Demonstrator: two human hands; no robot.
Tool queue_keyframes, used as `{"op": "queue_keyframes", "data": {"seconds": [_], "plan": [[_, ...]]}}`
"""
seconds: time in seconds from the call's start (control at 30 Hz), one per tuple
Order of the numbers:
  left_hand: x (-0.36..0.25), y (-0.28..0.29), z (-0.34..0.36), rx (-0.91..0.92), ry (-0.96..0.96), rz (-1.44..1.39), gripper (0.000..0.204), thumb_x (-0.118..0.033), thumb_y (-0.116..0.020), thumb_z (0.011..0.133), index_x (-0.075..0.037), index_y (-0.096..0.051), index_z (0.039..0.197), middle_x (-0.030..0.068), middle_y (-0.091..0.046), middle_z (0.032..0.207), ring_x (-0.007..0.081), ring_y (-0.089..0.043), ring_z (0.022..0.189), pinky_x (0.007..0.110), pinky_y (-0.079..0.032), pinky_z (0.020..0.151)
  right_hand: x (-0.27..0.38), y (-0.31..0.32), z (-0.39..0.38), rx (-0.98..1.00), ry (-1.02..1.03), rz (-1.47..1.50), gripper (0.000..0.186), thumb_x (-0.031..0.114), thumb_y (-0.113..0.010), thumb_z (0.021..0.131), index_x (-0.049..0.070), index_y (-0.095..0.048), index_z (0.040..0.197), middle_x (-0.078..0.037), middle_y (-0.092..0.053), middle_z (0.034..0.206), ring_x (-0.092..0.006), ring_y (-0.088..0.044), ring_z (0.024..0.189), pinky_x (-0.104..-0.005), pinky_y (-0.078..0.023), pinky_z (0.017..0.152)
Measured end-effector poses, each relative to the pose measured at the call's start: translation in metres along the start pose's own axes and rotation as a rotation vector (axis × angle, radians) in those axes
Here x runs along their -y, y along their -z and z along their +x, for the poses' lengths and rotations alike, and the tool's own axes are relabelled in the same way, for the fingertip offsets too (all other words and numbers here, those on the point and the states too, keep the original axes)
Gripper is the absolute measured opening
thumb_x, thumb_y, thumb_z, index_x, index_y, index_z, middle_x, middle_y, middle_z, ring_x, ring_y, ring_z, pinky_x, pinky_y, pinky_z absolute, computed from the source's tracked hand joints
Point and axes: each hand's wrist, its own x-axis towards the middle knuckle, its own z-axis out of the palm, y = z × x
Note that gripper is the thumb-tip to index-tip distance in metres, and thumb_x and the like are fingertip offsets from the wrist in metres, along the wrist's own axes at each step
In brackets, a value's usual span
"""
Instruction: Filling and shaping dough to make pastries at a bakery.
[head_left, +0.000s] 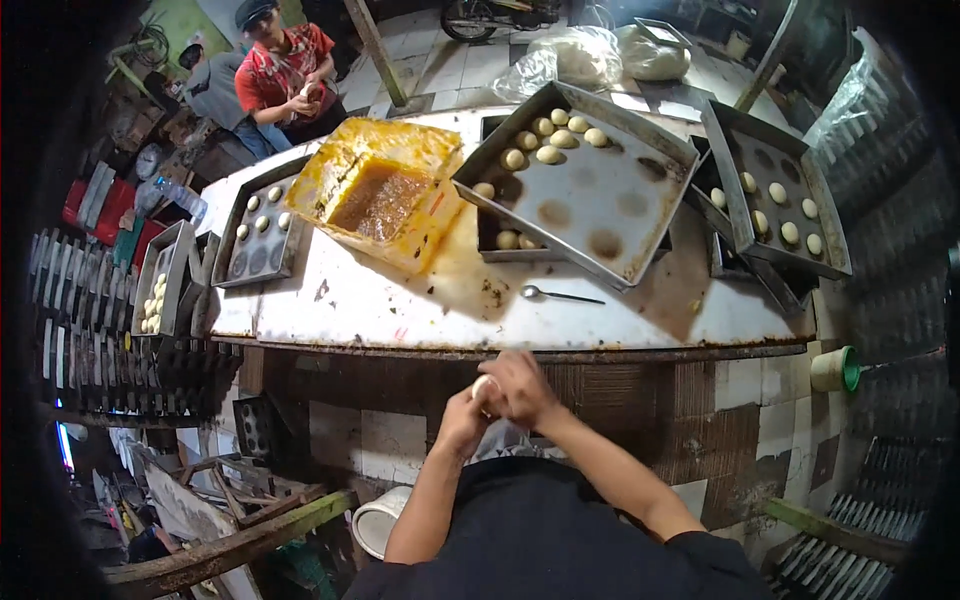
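Note:
My left hand (466,415) grips a pale dough ball (485,385) below the table's front edge. My right hand (522,390) is closed over the same ball, its fingers bent and partly hiding it. Beyond both hands, a metal spoon (560,296) lies on the stained white table (385,315). A yellow, grimy box (432,225) holds brown, glistening filling (375,200). A large tilted metal tray (630,235) with several dough balls (548,154) rests on another tray, partly hidden. More trays with balls stand at the right (820,255) and left (260,260).
A co-worker in a red shirt (275,75) stands across the table, hands raised; another in grey (210,90) is behind. A tray (160,290) sits at the left end. Plastic sacks (575,55) lie at the back, a green bucket (835,368) right, wooden rails (250,530) beside me.

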Motion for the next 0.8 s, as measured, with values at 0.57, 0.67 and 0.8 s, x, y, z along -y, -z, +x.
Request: {"op": "queue_keyframes", "data": {"seconds": [0.57,0.67,0.8], "plan": [[-0.175,0.164,0.081,0.155,-0.077,-0.089,0.033,-0.014,-0.065,0.103,-0.002,-0.062,0.133,0.0090,-0.073,0.111,0.0145,-0.068,0.101,0.028,-0.055,0.091,0.000,0.061,0.288,0.089,-0.126,-0.444,0.017,-0.002,-0.061,0.092,0.002,-0.066,0.108,-0.017,-0.062,0.094,-0.0385,-0.062,0.087,-0.0435,-0.052,0.076],[-0.217,0.205,0.111,0.190,-0.006,-0.036,0.027,-0.019,-0.069,0.102,0.002,-0.064,0.118,0.0071,-0.072,0.107,0.0139,-0.067,0.099,0.029,-0.054,0.092,0.008,0.026,0.401,0.375,0.042,-0.652,0.018,0.000,-0.065,0.085,0.005,-0.068,0.102,-0.013,-0.065,0.096,-0.0339,-0.067,0.088,-0.0449,-0.053,0.072],[-0.237,0.216,0.141,0.146,-0.060,0.050,0.028,-0.021,-0.070,0.101,0.001,-0.064,0.117,0.0048,-0.071,0.103,0.0116,-0.063,0.094,0.028,-0.050,0.091,-0.070,-0.029,0.468,0.970,0.154,-0.761,0.014,0.005,-0.065,0.083,0.006,-0.070,0.097,-0.012,-0.070,0.099,-0.0329,-0.071,0.088,-0.0427,-0.058,0.072]]}}
